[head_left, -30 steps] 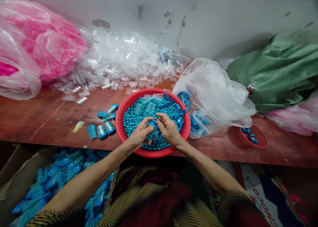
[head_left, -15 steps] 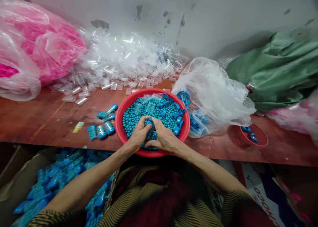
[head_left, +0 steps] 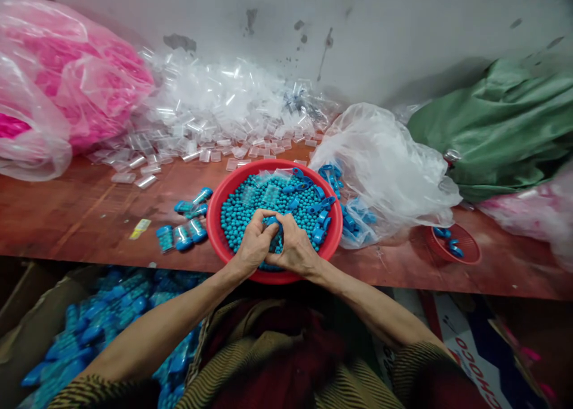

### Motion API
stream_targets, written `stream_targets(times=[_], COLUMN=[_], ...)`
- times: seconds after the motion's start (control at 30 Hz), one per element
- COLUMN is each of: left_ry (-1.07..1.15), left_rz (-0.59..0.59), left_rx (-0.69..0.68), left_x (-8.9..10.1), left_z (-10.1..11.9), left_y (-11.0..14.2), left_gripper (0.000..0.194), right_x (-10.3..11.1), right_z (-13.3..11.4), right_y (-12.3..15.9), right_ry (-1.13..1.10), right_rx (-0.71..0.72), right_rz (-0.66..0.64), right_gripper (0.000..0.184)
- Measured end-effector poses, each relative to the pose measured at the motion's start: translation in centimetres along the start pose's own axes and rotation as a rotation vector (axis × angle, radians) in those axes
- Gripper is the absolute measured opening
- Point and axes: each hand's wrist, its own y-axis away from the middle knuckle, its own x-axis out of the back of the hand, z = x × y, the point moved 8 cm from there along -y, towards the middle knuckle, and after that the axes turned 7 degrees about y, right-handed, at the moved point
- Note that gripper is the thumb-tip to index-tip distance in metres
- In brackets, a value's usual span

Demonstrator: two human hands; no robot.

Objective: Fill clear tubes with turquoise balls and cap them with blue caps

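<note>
Our left hand (head_left: 254, 243) and right hand (head_left: 295, 245) clamp 1 small blue plastic piece (head_left: 270, 221), mostly hidden, over 1 round red plastic basin (head_left: 213, 219) of uncountable round turquoise beads (head_left: 236, 217).

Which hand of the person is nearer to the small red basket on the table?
Right. The right hand is over the large red bowl, to the left of the small red basket; the left hand is over the bowl too, farther left.

There is room to slide over the table (head_left: 376, 268) between the big red bowl (head_left: 335, 242) and the little basket (head_left: 471, 248). Behind that gap, a puffy bag (head_left: 389, 158) blocks the way. Small bottles (head_left: 183, 238) crowd the bowl's left side, maybe touching it.
</note>
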Motion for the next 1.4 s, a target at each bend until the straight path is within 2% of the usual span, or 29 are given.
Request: stream_targets(times=[0.13,0.2,0.27,0.37,0.43,0.5,0.57,0.6,0.63,0.7,0.8,0.87,0.93,1.07,1.17,1.3,1.4], left_ry=[-0.114,-0.187,-0.274,-0.387,-0.480,-0.646,-0.842,-0.937,-1.022,-1.150,-1.232,-1.293,-1.384,-1.435,-1.409,-1.335,-1.283], left_rz=[-0.019,-0.051,-0.072,0.000,0.149,0.305,0.455,0.513,0.552,0.556,0.383,0.243,0.161,0.087,0.074,0.005,-0.084], left_rx=[-0.063,-0.109,-0.132,-0.180,-0.264,-0.278,-0.251,-0.250,-0.266,-0.337,-0.378,-0.305,-0.195,-0.061,0.000,0.075,0.091], left_x=[-0.2,0.0,1.1,5.3,9.5,13.4,16.2,16.8,16.8,15.2,10.8,8.3,6.8,5.7,5.8,6.3,6.3], left_z=[0.6,1.6,2.7,4.9,6.7,7.5,7.8,7.9,8.1,8.4,7.9,7.0,5.9,4.3,3.3,2.0,1.7], left_y=[-0.6,-0.8,-0.8,-1.0,-1.2,-1.6,-1.9,-2.0,-2.1,-2.4,-3.8,-5.3,-7.1,-10.3,-11.9,-13.0,-12.7], left_gripper=[0.024,0.020,0.021,0.032,0.034,0.035,0.036,0.038,0.040,0.040,0.036,0.035,0.036,0.041,0.042,0.046,0.039], right_x=[0.0,-0.3,-0.7,-0.5,-0.1,0.2,0.5,0.6,0.6,0.7,0.9,1.2,1.4,1.8,2.7,4.3,5.1], right_z=[0.1,0.2,0.4,1.5,2.7,3.7,4.3,4.4,4.5,4.5,4.3,4.3,4.6,5.4,6.6,9.0,10.8], right_y=[-0.3,-0.5,-0.4,-0.4,-0.4,-0.8,-1.6,-2.2,-2.8,-4.3,-6.0,-6.5,-6.3,-4.7,-3.8,-3.0,-2.4], right_ry=[-0.040,-0.094,-0.164,-0.223,-0.192,-0.128,-0.064,-0.036,-0.012,0.024,0.034,0.014,-0.009,-0.067,-0.139,-0.273,-0.381], right_rx=[-0.056,-0.069,-0.056,-0.042,-0.051,-0.050,-0.049,-0.049,-0.048,-0.048,-0.042,-0.052,-0.072,-0.105,-0.129,-0.209,-0.300], right_rz=[-0.049,-0.132,-0.223,-0.269,-0.264,-0.271,-0.270,-0.265,-0.257,-0.235,-0.189,-0.153,-0.134,-0.144,-0.110,-0.055,-0.044], right_gripper=[0.072,0.076,0.083,0.079,0.059,0.041,0.031,0.029,0.028,0.027,0.025,0.025,0.024,0.024,0.023,0.024,0.029])
